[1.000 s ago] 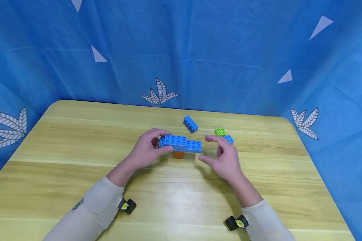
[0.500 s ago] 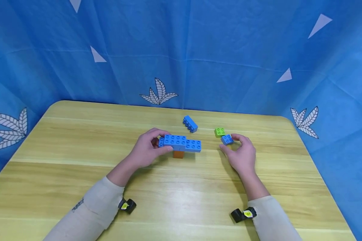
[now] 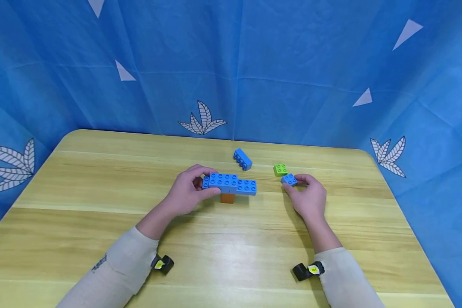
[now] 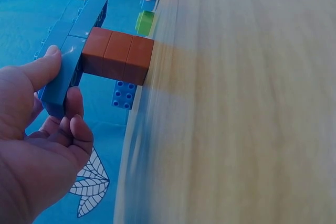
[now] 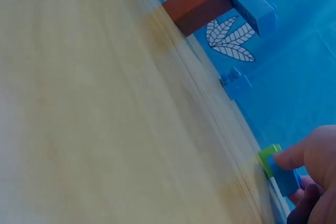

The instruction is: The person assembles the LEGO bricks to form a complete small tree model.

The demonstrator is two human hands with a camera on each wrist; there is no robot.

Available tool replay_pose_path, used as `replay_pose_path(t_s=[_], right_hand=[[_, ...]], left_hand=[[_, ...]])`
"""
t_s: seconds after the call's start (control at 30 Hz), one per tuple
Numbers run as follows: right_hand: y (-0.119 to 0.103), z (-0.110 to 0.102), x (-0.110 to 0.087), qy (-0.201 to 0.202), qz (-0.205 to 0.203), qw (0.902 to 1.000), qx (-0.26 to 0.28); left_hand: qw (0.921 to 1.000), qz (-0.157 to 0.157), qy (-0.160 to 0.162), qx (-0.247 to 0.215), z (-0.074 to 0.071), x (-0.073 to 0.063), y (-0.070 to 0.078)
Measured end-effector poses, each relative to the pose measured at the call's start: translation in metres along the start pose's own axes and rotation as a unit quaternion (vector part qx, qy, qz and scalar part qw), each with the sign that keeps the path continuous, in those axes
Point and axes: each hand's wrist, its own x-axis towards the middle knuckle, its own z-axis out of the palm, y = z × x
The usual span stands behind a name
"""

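My left hand (image 3: 188,191) grips the left end of a beam of blue toy bricks (image 3: 224,184), thumb in front and fingers behind. The beam has one long studded brick on top and lower bricks showing at both ends. Under its middle stands a column of three orange-brown bricks (image 4: 118,56), upright on the table. To the right, my right hand (image 3: 310,197) pinches a small blue four-stud brick (image 3: 289,179) between thumb and fingers, low over the table. Right behind that brick is a light green four-stud brick (image 3: 280,170), partly covered by it in the right wrist view.
Farther back on the wooden table (image 3: 231,256), a blue brick (image 3: 242,158) lies on its side, studs facing left. A blue patterned cloth (image 3: 292,64) hangs behind the table. Each sleeve carries a small black camera (image 3: 164,264) at the wrist.
My right hand has moved right from beside the beam to the small blue brick and closed on it, shifting it slightly away from the green one. The left hand has kept its grip.
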Motion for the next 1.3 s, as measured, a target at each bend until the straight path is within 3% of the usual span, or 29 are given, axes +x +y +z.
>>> replay_pose_path(t_s=[0.13,0.37,0.8,1.3], right_hand=[[-0.004,0.000,-0.006,-0.001,-0.003,0.9997,0.025],[-0.022,-0.001,-0.019,-0.017,-0.043,0.9954,0.084],[-0.053,0.000,-0.037,-0.067,-0.113,0.9693,0.208],[-0.065,0.013,-0.038,-0.145,-0.225,0.9414,0.205]], left_hand=[[1.0000,-0.001,0.000,0.000,0.000,0.000,-0.001],[1.0000,0.001,0.000,0.003,-0.001,-0.001,-0.002],[1.0000,0.006,0.000,-0.001,0.000,-0.001,-0.001],[1.0000,0.003,0.003,-0.003,0.001,0.001,-0.003]])
